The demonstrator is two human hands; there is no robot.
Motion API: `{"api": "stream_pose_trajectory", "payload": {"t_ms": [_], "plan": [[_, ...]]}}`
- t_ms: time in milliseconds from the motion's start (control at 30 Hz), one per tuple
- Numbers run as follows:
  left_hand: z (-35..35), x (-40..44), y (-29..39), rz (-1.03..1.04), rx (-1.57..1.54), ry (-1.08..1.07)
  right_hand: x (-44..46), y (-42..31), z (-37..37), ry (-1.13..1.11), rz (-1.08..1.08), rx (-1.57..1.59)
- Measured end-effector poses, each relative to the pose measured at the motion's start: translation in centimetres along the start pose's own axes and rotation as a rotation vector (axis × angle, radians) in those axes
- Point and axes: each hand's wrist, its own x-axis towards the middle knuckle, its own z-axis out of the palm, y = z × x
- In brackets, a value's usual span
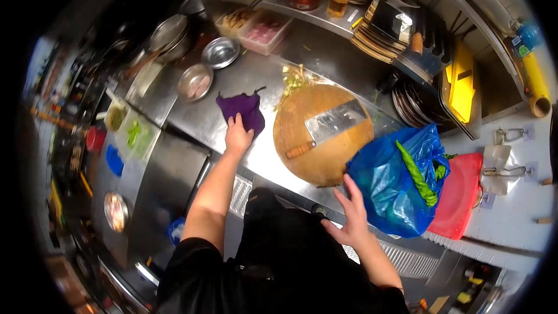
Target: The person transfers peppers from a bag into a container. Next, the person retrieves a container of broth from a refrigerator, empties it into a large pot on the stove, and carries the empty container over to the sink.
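My left hand (238,135) reaches forward with its fingers laid on a purple cloth (244,109), which lies crumpled on the steel counter. My right hand (352,218) is held in the air with fingers spread and nothing in it. Just beyond it is a blue plastic bag (383,180); I cannot tell whether the fingertips touch it. A long green pepper (415,171) lies on top of the bag. Between the hands stands a round wooden chopping board (290,110). Across the board rests a cleaver (336,122), its wooden handle pointing toward me.
Vegetable scraps (295,79) lie behind the board. Two metal bowls (221,52) and a tub of raw meat (265,32) stand at the back left. Stacked plates (381,29) and a knife rack (430,52) are at the back right. A red board (459,197) sits beside the bag.
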Motion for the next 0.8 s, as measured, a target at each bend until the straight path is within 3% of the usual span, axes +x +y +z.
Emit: {"api": "stream_pose_trajectory", "payload": {"t_ms": [133, 167, 267, 400, 467, 500, 600, 667, 800], "plan": [[-2.0, 5.9, 0.1, 0.08, 0.19, -0.238, 2.5, 1.9, 9.2, 0.096, 0.431, -0.233], [-1.8, 6.8, -0.6, 0.167, 0.249, -0.209, 3.1, 2.7, 10.7, 0.127, 0.507, -0.279], [-0.5, 10.2, -2.5, 0.278, 0.216, -0.305, 4.4, 4.8, 13.9, 0.289, 0.699, -0.387], [2.1, 14.1, -5.6, 0.364, 0.011, -0.236, 3.2, 7.1, 17.7, 0.668, 0.974, -0.345], [1.0, 14.6, -5.6, 0.332, -0.119, -0.222, 1.8, 8.4, 20.4, 1.047, 1.163, 0.062], [1.1, 15.1, -6.5, 0.304, -0.195, -0.226, 0.4, 9.7, 21.7, 1.135, 1.404, 0.271], [-1.6, 14.8, -7.0, 0.153, -0.508, -0.346, 2.0, 9.0, 20.4, 1.208, 1.445, 1.036], [-3.9, 14.4, -6.5, 0.097, -0.786, -0.359, 0.9, 10.5, 20.4, 1.173, 1.426, 1.122], [-8.9, 16.1, -2.5, 0.151, -0.932, -0.423, 3.2, 9.4, 19.3, 1.232, 1.487, 1.021]]}}
